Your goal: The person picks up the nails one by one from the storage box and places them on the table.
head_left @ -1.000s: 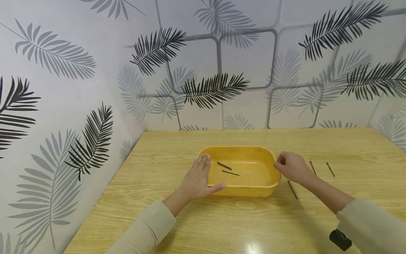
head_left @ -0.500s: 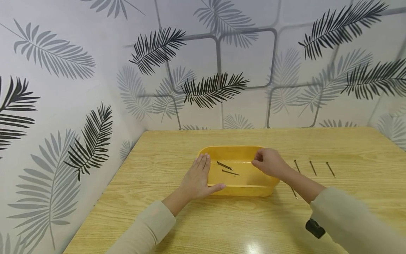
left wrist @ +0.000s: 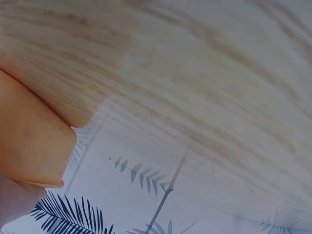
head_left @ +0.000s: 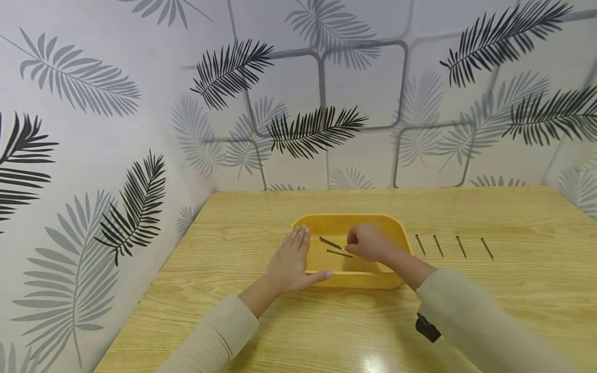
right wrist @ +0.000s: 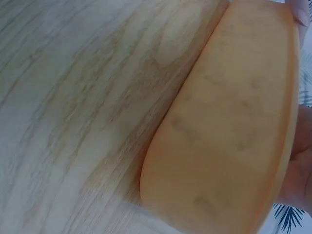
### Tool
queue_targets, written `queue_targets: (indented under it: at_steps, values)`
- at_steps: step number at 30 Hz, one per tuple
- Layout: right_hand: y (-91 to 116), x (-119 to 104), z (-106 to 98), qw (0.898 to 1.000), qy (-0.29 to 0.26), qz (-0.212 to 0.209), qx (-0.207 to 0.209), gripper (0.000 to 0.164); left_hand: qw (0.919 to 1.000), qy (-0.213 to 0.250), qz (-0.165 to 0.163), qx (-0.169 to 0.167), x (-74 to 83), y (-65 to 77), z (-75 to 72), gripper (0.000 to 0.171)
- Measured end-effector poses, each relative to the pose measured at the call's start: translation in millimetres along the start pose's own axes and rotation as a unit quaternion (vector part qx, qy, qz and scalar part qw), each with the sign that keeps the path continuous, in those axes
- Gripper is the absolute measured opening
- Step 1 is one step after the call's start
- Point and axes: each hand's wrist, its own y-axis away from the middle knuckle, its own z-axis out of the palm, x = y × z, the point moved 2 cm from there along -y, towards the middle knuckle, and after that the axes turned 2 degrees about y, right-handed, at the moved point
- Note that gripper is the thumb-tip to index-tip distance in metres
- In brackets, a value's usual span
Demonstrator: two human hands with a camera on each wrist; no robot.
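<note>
Yellow tray: the tray (head_left: pixel 354 281) sits upright on the wood-grain surface (head_left: pixel 298 331), right in front of the person, its long side toward them.
Left hand: the left hand (head_left: pixel 289 264) lies over the tray's left end, fingers straight and close together, thumb stretched along the near rim; it presses on the tray rather than gripping anything.
Right hand: the right hand (head_left: pixel 369 242) is down inside the tray, fingers curled and fingertips drawn together beside the nails' points; whether a nail is pinched there I cannot tell.
Nails in the tray: toward the left half, what looks like a close pair of nails (head_left: pixel 330 243) slants toward the right fingertips, with a single nail (head_left: pixel 339 253) just nearer the person.
Nails outside: a row of four nails (head_left: pixel 438 245) lies to the right of the tray, spaced apart and roughly parallel, heads away from the person.
Right cuff: a dark device (head_left: pixel 426 327) shows under the pale sleeve (head_left: pixel 471 316).
Wall: leaf-patterned wallpaper (head_left: pixel 289 173) rises behind.
</note>
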Motion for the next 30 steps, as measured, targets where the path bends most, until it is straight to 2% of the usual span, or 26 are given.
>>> queue_targets:
  at_steps: [11,18,22,27,30]
  values:
    - [-13.9,0.2,17.1,0.999,0.032,-0.017,-0.018,0.007,1.0,0.005,0.004,0.0,0.7,0.2,-1.3,0.119]
    - [-20.5,3.3,23.0,0.998,0.049,0.019,-0.035,0.004,1.0,0.002,0.006,0.003,0.1,0.7,-1.7,0.118]
    - [-24.5,3.8,27.6,0.997,0.062,0.028,-0.048,0.008,1.0,-0.002,0.004,0.0,-0.5,0.0,-0.3,0.121]
    - [-26.1,-0.2,31.1,0.996,0.076,0.01,-0.053,0.021,1.0,-0.001,0.0,-0.001,-0.7,-0.4,0.8,0.123]
    - [-26.1,-3.3,33.0,0.995,0.083,0.014,-0.06,0.026,1.0,-0.002,0.0,0.0,-0.5,-0.3,0.6,0.124]
